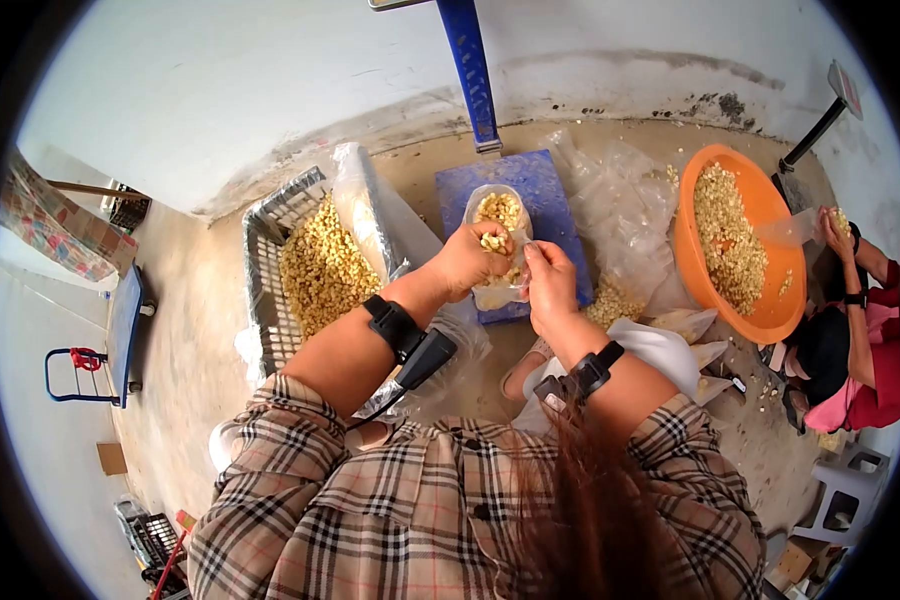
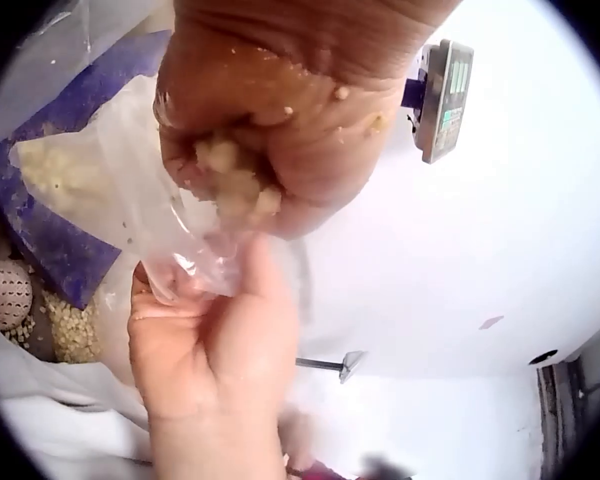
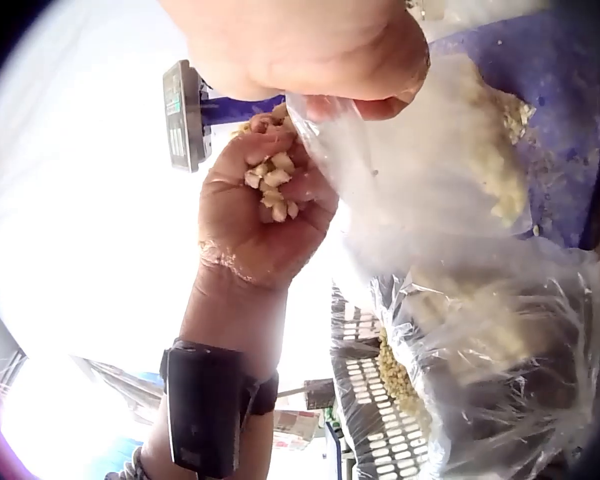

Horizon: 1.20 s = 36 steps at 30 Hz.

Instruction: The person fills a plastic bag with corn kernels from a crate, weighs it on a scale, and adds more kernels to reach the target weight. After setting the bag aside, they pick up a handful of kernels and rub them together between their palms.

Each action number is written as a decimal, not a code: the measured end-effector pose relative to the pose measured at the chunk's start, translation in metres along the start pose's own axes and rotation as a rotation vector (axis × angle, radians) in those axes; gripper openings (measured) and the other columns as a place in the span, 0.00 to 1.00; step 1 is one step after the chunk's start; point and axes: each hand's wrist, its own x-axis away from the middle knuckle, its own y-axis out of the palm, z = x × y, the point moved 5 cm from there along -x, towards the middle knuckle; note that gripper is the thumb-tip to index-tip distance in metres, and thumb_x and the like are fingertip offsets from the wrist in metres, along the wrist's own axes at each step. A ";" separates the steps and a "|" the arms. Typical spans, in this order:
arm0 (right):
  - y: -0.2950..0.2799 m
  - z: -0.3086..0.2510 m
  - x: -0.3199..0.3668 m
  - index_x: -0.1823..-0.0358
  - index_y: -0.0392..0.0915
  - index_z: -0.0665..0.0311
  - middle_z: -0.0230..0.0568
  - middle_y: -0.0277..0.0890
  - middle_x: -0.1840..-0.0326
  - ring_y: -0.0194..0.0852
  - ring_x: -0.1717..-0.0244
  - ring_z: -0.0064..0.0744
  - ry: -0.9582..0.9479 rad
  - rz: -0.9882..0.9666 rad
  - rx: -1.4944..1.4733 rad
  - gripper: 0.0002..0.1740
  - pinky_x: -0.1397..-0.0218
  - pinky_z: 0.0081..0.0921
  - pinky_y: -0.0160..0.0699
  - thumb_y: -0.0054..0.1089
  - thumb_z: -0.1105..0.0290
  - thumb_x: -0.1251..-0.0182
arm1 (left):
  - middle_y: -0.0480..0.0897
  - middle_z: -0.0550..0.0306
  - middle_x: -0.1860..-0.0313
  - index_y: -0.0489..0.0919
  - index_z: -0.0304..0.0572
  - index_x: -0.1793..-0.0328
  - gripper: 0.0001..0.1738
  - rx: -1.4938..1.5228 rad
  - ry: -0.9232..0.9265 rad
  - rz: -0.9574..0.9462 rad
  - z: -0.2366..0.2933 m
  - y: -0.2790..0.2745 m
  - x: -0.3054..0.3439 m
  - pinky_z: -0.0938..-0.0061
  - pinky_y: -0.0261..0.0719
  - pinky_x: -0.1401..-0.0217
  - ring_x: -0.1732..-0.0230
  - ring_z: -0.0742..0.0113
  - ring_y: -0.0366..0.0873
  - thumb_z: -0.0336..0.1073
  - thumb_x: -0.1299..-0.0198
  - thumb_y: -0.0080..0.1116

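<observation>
My left hand (image 1: 470, 258) cups a handful of pale yellow kernels (image 1: 494, 243) over the mouth of a clear plastic bag (image 1: 497, 297). In the right wrist view, those kernels (image 3: 271, 187) lie in the curled fingers and palm. My right hand (image 1: 553, 290) pinches the bag's rim between thumb and fingers, also in the left wrist view. More kernels fill the bag, which stands on the blue platform (image 1: 460, 180) of a scale. Bits of kernel stick to the skin of the left hand (image 2: 280, 110).
To the left stands a plastic-lined grey crate (image 1: 260, 270) heaped with kernels. An orange basin (image 1: 686, 230) of kernels is at right, beside another person (image 1: 860, 330) holding some. Loose plastic sheeting (image 1: 610, 200) lies by the scale. A blue post (image 1: 467, 70) rises behind it.
</observation>
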 end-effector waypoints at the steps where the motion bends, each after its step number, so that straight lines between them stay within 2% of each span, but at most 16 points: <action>1: 0.001 0.001 0.002 0.66 0.71 0.65 0.28 0.63 0.81 0.58 0.84 0.16 -0.007 -0.010 -0.010 0.08 0.83 0.16 0.60 0.49 0.68 0.37 | 0.73 0.63 0.72 0.71 0.41 0.73 0.12 0.058 0.030 -0.004 0.005 0.004 0.008 0.82 0.65 0.75 0.74 0.76 0.68 0.17 0.62 0.57; 5: 0.005 -0.003 0.007 0.66 0.71 0.65 0.28 0.64 0.82 0.58 0.84 0.16 -0.051 0.021 -0.048 0.08 0.83 0.16 0.60 0.49 0.67 0.37 | 0.73 0.62 0.74 0.71 0.41 0.73 0.12 0.088 0.120 0.031 -0.001 0.005 0.020 0.82 0.64 0.79 0.77 0.75 0.68 0.17 0.62 0.57; 7: 0.009 -0.005 0.012 0.66 0.71 0.65 0.28 0.64 0.81 0.58 0.84 0.16 -0.047 -0.001 -0.054 0.08 0.83 0.16 0.59 0.49 0.67 0.38 | 0.73 0.62 0.75 0.71 0.41 0.72 0.12 0.117 0.050 0.039 -0.004 0.007 0.028 0.82 0.64 0.80 0.78 0.75 0.68 0.17 0.62 0.57; 10: 0.015 -0.002 0.016 0.66 0.71 0.65 0.27 0.65 0.80 0.57 0.83 0.14 -0.171 -0.039 0.064 0.08 0.83 0.16 0.57 0.50 0.67 0.38 | 0.73 0.62 0.76 0.71 0.42 0.70 0.14 0.120 -0.043 0.025 -0.002 0.007 0.036 0.82 0.63 0.82 0.79 0.74 0.69 0.17 0.63 0.57; 12: 0.016 0.002 0.014 0.66 0.72 0.66 0.28 0.69 0.77 0.64 0.77 0.18 -0.307 -0.056 0.180 0.09 0.73 0.18 0.65 0.50 0.67 0.38 | 0.73 0.62 0.77 0.72 0.42 0.70 0.14 0.109 -0.103 -0.011 -0.009 0.000 0.035 0.82 0.63 0.83 0.80 0.73 0.69 0.17 0.63 0.56; 14: 0.024 -0.003 0.022 0.65 0.73 0.64 0.26 0.67 0.78 0.58 0.82 0.12 -0.414 -0.142 0.184 0.08 0.83 0.13 0.58 0.49 0.68 0.37 | 0.73 0.63 0.79 0.73 0.43 0.69 0.13 0.148 -0.070 0.007 -0.009 0.005 0.040 0.81 0.62 0.84 0.82 0.73 0.69 0.18 0.62 0.54; 18: 0.024 0.008 0.019 0.65 0.72 0.64 0.27 0.68 0.78 0.58 0.84 0.13 -0.432 -0.116 0.276 0.07 0.83 0.12 0.58 0.49 0.68 0.38 | 0.73 0.64 0.79 0.74 0.46 0.67 0.12 0.221 -0.189 0.060 -0.020 -0.002 0.042 0.81 0.62 0.85 0.83 0.73 0.69 0.21 0.59 0.53; 20: 0.026 0.022 0.016 0.64 0.71 0.64 0.27 0.67 0.80 0.58 0.84 0.14 -0.395 -0.157 0.283 0.07 0.83 0.13 0.58 0.49 0.68 0.38 | 0.75 0.63 0.77 0.74 0.46 0.65 0.11 0.274 -0.164 0.069 -0.025 -0.007 0.039 0.82 0.64 0.85 0.80 0.73 0.72 0.23 0.56 0.55; 21: 0.026 0.024 0.021 0.65 0.73 0.69 0.36 0.73 0.76 0.69 0.73 0.24 -0.336 -0.143 0.277 0.11 0.68 0.22 0.69 0.53 0.66 0.41 | 0.77 0.60 0.73 0.74 0.44 0.63 0.09 0.302 -0.159 0.026 -0.033 -0.013 0.034 0.80 0.71 0.80 0.75 0.70 0.75 0.25 0.53 0.55; 22: 0.029 0.026 0.023 0.63 0.71 0.67 0.35 0.71 0.77 0.68 0.78 0.22 -0.329 -0.165 0.250 0.10 0.74 0.22 0.68 0.53 0.67 0.41 | 0.77 0.57 0.70 0.73 0.41 0.63 0.07 0.385 -0.132 0.090 -0.030 -0.009 0.036 0.73 0.77 0.72 0.71 0.65 0.77 0.24 0.50 0.52; 24: 0.034 0.027 0.034 0.61 0.69 0.66 0.34 0.70 0.78 0.65 0.83 0.20 -0.168 -0.251 0.130 0.10 0.81 0.21 0.65 0.51 0.69 0.40 | 0.77 0.53 0.69 0.72 0.38 0.63 0.07 0.394 -0.141 0.215 -0.033 -0.012 0.036 0.67 0.79 0.66 0.70 0.60 0.78 0.23 0.49 0.50; 25: 0.036 0.027 0.037 0.60 0.67 0.65 0.34 0.70 0.78 0.64 0.86 0.19 -0.160 -0.246 0.141 0.09 0.85 0.20 0.63 0.50 0.70 0.40 | 0.77 0.52 0.68 0.72 0.38 0.63 0.07 0.415 -0.131 0.227 -0.040 -0.015 0.033 0.65 0.79 0.67 0.70 0.58 0.77 0.23 0.48 0.49; 28: 0.038 0.023 0.041 0.59 0.67 0.65 0.35 0.70 0.78 0.65 0.85 0.20 -0.142 -0.228 0.160 0.09 0.84 0.20 0.64 0.50 0.71 0.40 | 0.77 0.51 0.68 0.71 0.40 0.61 0.08 0.416 -0.086 0.373 -0.044 -0.017 0.033 0.65 0.78 0.71 0.71 0.58 0.77 0.23 0.48 0.48; 29: 0.038 0.023 0.041 0.59 0.67 0.65 0.35 0.71 0.77 0.65 0.85 0.21 -0.157 -0.227 0.182 0.09 0.84 0.21 0.65 0.49 0.72 0.40 | 0.77 0.51 0.70 0.71 0.41 0.60 0.09 0.354 -0.096 0.393 -0.045 -0.019 0.032 0.67 0.76 0.77 0.74 0.59 0.77 0.23 0.47 0.47; 32: 0.038 0.033 0.034 0.59 0.66 0.65 0.36 0.71 0.77 0.66 0.85 0.22 -0.195 -0.219 0.152 0.09 0.84 0.21 0.65 0.49 0.72 0.40 | 0.77 0.53 0.72 0.71 0.42 0.60 0.09 0.263 -0.072 0.449 -0.043 -0.020 0.034 0.70 0.74 0.81 0.77 0.62 0.76 0.23 0.47 0.48; 36: 0.037 0.034 0.034 0.58 0.67 0.64 0.37 0.72 0.75 0.67 0.84 0.22 -0.149 -0.187 0.163 0.09 0.85 0.21 0.66 0.48 0.72 0.40 | 0.76 0.55 0.74 0.72 0.41 0.57 0.12 0.132 0.001 0.513 -0.041 -0.019 0.034 0.72 0.72 0.81 0.78 0.66 0.75 0.23 0.48 0.51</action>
